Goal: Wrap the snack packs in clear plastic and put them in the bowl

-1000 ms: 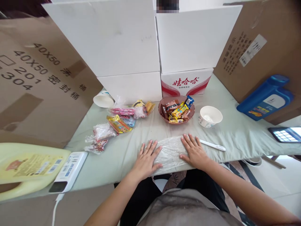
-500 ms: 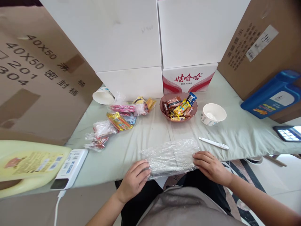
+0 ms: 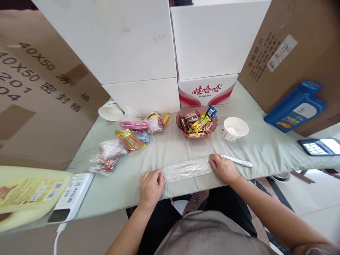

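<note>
A clear plastic bag (image 3: 187,170), folded into a narrow strip, lies across the front of the cloth-covered table (image 3: 127,184). My left hand (image 3: 151,187) grips its left end with curled fingers. At the other end, my right hand (image 3: 222,168) has its fingers closed over the plastic. Beside my right fingers lies a white stick-shaped tool (image 3: 240,162), partly covered by that hand. Behind the strip stands a pink glass bowl (image 3: 183,132) of wrapped snacks, with a white paper cup (image 3: 235,129) to its right.
Several snack packets (image 3: 130,140) lie at left, near a tipped paper cup (image 3: 110,111). A yellow jug (image 3: 29,194) and a white power bank (image 3: 71,196) with a cable sit front left. White boxes (image 3: 207,91) stand behind; a blue bottle (image 3: 294,106) and a phone (image 3: 320,146) are at right.
The plastic bag has gone from a wide sheet to a narrow strip lying farther back from the table edge. Both hands have moved forward with it, and the right now overlaps the white tool's end.
</note>
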`<state>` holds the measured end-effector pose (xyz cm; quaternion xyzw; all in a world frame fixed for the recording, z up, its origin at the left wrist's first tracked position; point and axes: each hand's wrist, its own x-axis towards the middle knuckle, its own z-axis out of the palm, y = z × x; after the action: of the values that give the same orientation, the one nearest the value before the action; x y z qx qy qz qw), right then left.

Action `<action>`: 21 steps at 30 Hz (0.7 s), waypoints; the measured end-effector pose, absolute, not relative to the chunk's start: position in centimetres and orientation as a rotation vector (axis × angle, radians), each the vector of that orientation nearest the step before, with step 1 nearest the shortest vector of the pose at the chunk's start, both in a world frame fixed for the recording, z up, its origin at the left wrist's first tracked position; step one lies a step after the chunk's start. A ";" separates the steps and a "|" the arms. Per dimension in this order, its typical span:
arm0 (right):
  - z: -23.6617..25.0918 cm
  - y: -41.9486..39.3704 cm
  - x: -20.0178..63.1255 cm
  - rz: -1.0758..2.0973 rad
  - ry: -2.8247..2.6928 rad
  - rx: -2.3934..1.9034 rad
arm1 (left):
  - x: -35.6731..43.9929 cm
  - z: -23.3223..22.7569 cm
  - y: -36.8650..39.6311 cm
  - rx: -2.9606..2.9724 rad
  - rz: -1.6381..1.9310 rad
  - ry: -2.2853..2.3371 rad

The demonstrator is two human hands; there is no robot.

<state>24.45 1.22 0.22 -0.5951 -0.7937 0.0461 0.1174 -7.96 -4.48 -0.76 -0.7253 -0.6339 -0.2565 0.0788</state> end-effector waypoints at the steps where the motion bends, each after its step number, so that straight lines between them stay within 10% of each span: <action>1: 0.4 1.2 24.5 0.078 -2.337 -1.728 | -8.0 -0.5 -4.5 -2.157 -0.754 -1.905; 11: 1.1 -1.8 20.1 0.122 -2.669 -0.959 | -1.5 1.5 -5.3 -2.612 -0.731 -1.472; 21: -0.3 -3.8 26.9 -0.001 -2.685 -1.253 | -3.7 -1.5 -7.1 -2.423 -0.472 -1.785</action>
<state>26.91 -3.75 -0.33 -0.4213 -0.9026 -0.0003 0.0890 -3.72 -7.15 -1.46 -0.7946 -0.5853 -0.1546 0.0475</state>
